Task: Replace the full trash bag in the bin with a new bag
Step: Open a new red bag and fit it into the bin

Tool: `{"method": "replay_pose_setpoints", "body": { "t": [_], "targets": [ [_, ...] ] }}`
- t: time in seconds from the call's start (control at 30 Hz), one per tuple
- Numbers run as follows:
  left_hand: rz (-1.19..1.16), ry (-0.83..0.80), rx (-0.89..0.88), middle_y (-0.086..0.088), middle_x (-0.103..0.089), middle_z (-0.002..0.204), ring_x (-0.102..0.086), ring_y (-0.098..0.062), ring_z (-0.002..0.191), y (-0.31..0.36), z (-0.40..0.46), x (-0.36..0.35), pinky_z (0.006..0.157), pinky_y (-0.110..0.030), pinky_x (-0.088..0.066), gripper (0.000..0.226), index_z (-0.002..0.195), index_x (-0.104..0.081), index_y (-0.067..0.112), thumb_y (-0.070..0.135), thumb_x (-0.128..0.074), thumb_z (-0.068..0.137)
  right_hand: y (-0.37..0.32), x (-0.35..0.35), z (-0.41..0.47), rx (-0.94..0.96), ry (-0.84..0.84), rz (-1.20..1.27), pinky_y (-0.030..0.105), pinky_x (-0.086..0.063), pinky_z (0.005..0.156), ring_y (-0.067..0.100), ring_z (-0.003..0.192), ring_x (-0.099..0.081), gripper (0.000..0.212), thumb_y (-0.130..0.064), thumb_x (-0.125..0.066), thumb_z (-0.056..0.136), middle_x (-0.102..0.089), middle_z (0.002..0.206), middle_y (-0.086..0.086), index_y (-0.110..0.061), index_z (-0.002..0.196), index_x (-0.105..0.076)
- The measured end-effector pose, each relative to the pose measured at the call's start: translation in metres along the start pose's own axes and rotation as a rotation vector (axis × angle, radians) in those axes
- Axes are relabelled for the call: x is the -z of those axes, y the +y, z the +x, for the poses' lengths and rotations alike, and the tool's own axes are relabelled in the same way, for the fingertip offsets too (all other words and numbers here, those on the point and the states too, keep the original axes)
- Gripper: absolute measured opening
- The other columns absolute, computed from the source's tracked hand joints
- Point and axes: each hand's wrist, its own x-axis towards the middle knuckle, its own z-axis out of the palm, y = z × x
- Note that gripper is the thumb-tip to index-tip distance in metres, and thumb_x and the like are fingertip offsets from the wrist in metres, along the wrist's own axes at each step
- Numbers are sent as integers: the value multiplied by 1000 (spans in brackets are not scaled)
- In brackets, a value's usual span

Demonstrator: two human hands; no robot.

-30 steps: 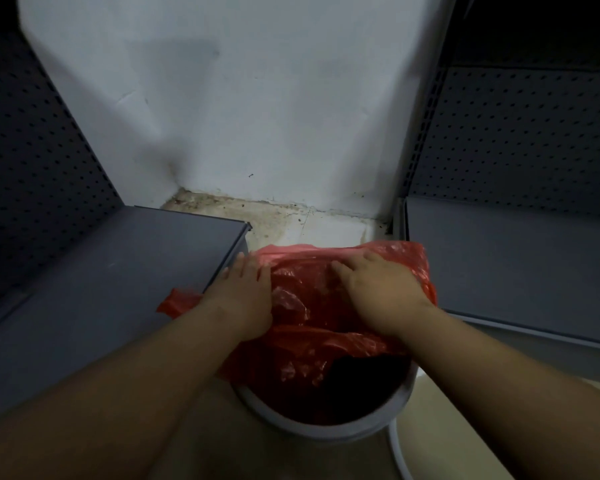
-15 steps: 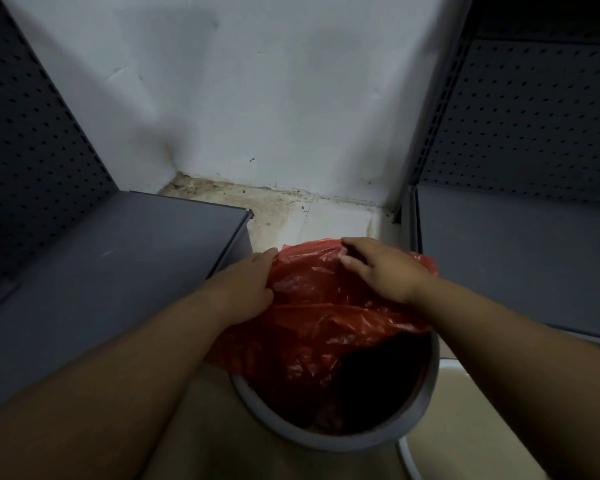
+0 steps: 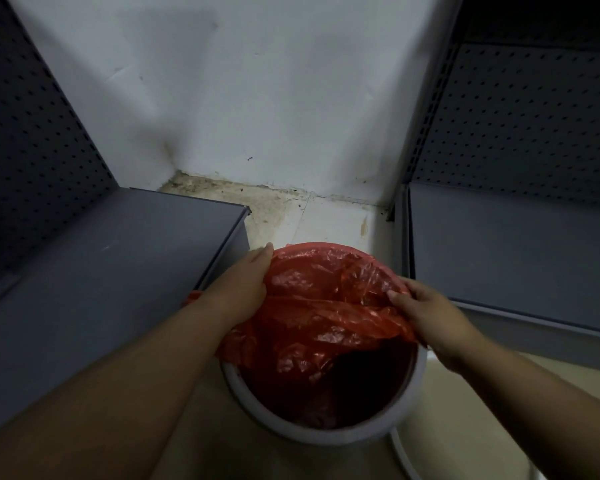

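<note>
A round grey bin [image 3: 329, 436] stands on the floor between two shelf units. A red plastic bag [image 3: 323, 317] lies in its mouth, its edge stretched over the far rim and its body sagging into the dark inside. My left hand [image 3: 245, 284] holds the bag's edge at the left rim, fingers under the plastic. My right hand [image 3: 426, 315] pinches the bag's edge at the right rim. The near rim shows bare grey.
A grey shelf base [image 3: 118, 271] stands close on the left and another [image 3: 516, 258] on the right, both with dark pegboard backs. A white wall [image 3: 257, 98] closes the corner behind, above a stained floor strip [image 3: 291, 213].
Both hands moved apart from the bag's far middle to the left and right sides of the rim, spreading the red plastic over the far edge. The view dipped lower over the bin.
</note>
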Motion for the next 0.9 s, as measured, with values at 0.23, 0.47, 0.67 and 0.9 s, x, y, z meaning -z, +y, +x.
{"method": "replay_pose_setpoints", "body": {
  "t": [0.23,0.47,0.67,0.9],
  "targets": [
    [359,-75,-208,7,28,151,24,-14,142,-6,-31,10,118,-32,7,64,150,-9,23,17,-40,94,4,-17,-8,-15,197,-11,49,-51,93,27,93,-66,22,-17,-44,95,-70,98,6,-26,96,-63],
    [401,-180,-167,1,-23,157,-7,-17,147,-4,-63,21,119,-32,-3,44,138,-46,19,25,-38,95,-9,-34,-7,-38,385,-17,51,-48,93,35,97,-60,25,-16,-37,94,-66,104,16,-13,100,-61],
    [305,-56,-112,2,-29,155,-27,-18,139,-7,-99,17,117,-34,-22,70,135,-50,26,45,-25,72,-5,-34,-5,13,353,-68,54,-41,102,35,117,-52,34,-27,-41,95,-55,125,15,-13,125,-47],
    [183,-131,-80,2,21,157,4,-21,147,-21,-109,-3,118,-33,-8,66,149,-3,31,44,-37,95,6,8,-38,455,-20,-804,37,-3,120,12,146,5,78,-65,-27,85,6,155,-13,-30,148,3]
  ]
}}
